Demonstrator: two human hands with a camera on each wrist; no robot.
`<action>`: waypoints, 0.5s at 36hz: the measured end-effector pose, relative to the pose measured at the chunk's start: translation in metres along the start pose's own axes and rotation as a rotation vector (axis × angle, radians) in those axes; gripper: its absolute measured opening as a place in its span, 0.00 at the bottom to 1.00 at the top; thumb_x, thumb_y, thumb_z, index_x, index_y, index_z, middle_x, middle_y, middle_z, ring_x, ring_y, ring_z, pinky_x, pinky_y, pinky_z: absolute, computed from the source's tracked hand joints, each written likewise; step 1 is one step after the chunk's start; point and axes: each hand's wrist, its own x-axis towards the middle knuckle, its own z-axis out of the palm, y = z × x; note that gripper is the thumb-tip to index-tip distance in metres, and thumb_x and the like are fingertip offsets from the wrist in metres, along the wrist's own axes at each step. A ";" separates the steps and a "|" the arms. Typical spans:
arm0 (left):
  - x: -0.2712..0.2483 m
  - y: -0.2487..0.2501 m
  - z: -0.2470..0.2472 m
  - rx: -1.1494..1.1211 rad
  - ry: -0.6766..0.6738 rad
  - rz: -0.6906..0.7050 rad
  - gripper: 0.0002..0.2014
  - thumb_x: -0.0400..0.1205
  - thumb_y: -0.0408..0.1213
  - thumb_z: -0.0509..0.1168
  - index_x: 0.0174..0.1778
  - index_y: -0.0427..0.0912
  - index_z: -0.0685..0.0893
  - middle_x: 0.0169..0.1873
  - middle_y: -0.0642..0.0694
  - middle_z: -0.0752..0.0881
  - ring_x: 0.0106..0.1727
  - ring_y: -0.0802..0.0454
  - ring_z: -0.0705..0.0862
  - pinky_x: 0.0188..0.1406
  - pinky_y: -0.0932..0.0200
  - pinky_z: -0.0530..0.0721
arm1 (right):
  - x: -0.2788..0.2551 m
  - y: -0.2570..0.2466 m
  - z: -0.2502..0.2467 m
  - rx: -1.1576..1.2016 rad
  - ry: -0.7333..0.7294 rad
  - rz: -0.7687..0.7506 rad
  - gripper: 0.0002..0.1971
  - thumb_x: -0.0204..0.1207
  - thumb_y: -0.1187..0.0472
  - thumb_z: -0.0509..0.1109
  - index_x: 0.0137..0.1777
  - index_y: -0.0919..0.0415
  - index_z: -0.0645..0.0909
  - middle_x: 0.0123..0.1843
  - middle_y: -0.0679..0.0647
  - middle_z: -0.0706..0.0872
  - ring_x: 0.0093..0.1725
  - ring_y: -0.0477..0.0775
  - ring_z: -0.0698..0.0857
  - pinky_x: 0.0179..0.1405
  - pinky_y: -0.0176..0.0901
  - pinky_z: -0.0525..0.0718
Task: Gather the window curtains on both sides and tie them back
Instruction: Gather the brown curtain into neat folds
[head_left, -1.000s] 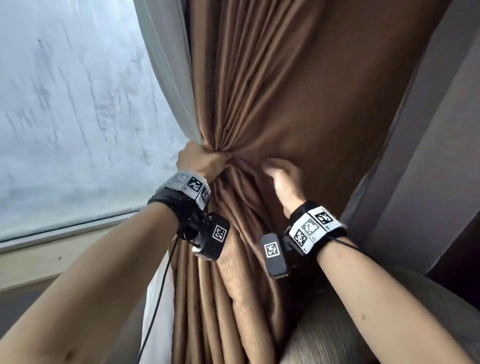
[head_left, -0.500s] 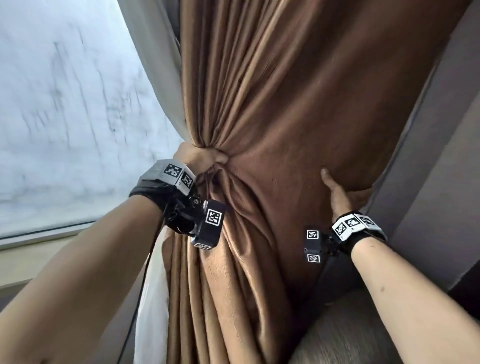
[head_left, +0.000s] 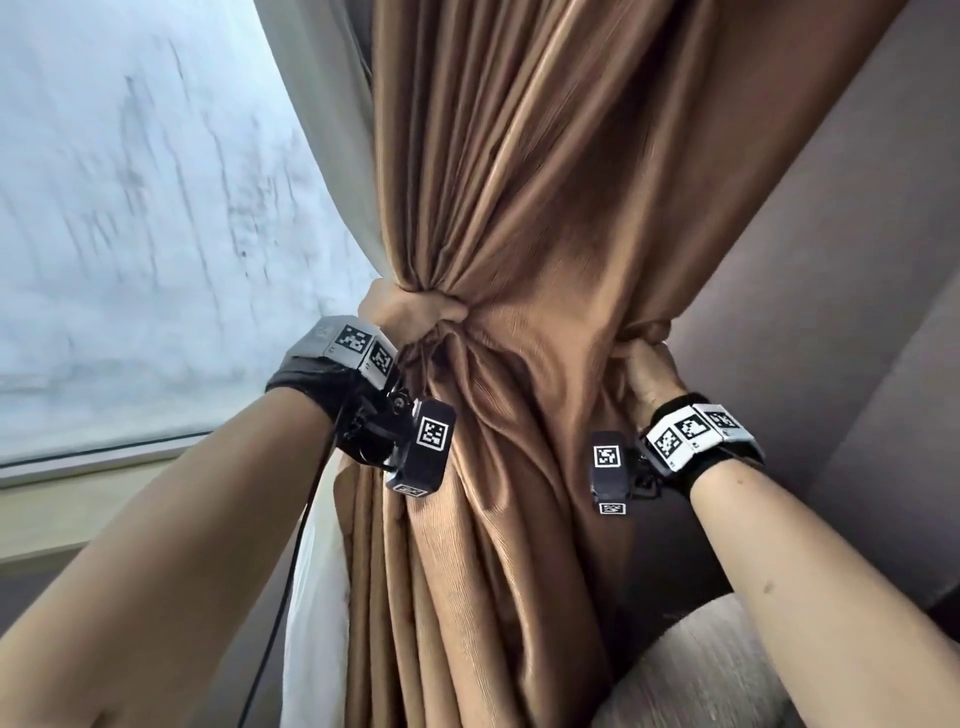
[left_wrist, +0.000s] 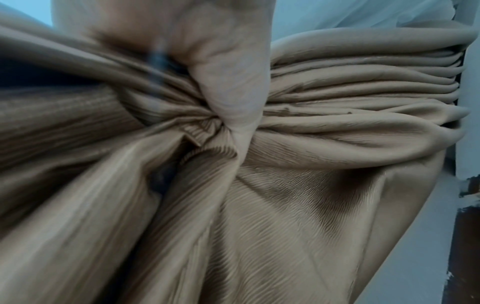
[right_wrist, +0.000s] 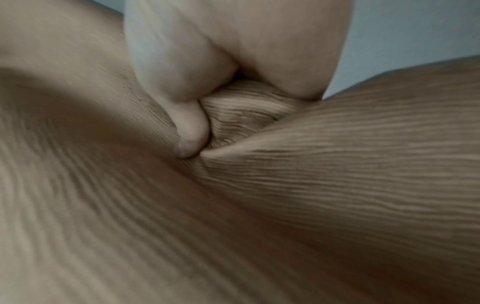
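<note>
A brown curtain hangs down the middle of the head view, pinched in at waist height. My left hand grips a bunch of its folds on the left edge. In the left wrist view the thumb presses into the gathered brown curtain. My right hand grips the curtain's right edge, fabric bunched above its fingers. In the right wrist view the thumb digs into the ribbed brown curtain. A pale lining runs along the curtain's left side. No tie-back shows.
The window pane fills the left, with its sill below. A grey wall stands to the right. A grey upholstered seat sits at the lower right, under my right forearm. A black cable hangs from my left wrist.
My right hand went from the curtain's middle out to its right edge and now grips the fabric there. My left hand kept its hold. The curtain is drawn narrower between both hands.
</note>
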 end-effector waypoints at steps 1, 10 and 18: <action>0.000 0.000 0.000 0.006 -0.002 0.003 0.36 0.47 0.45 0.77 0.53 0.42 0.85 0.45 0.47 0.89 0.48 0.48 0.88 0.56 0.52 0.87 | -0.004 -0.002 0.004 0.000 -0.036 -0.009 0.13 0.53 0.69 0.69 0.39 0.61 0.84 0.32 0.54 0.90 0.39 0.60 0.87 0.46 0.52 0.86; -0.003 -0.003 -0.001 0.030 -0.013 0.010 0.26 0.55 0.44 0.80 0.49 0.44 0.86 0.43 0.49 0.88 0.48 0.49 0.88 0.56 0.52 0.87 | -0.021 -0.006 0.012 -0.104 0.142 -0.130 0.18 0.74 0.70 0.57 0.58 0.63 0.84 0.54 0.56 0.89 0.56 0.56 0.86 0.64 0.49 0.83; -0.006 -0.002 0.001 0.014 -0.021 0.001 0.28 0.54 0.44 0.79 0.51 0.44 0.86 0.43 0.49 0.89 0.47 0.50 0.88 0.54 0.53 0.87 | -0.052 -0.007 0.006 0.500 -0.360 -0.143 0.25 0.74 0.49 0.67 0.64 0.66 0.82 0.66 0.64 0.84 0.68 0.62 0.81 0.70 0.54 0.79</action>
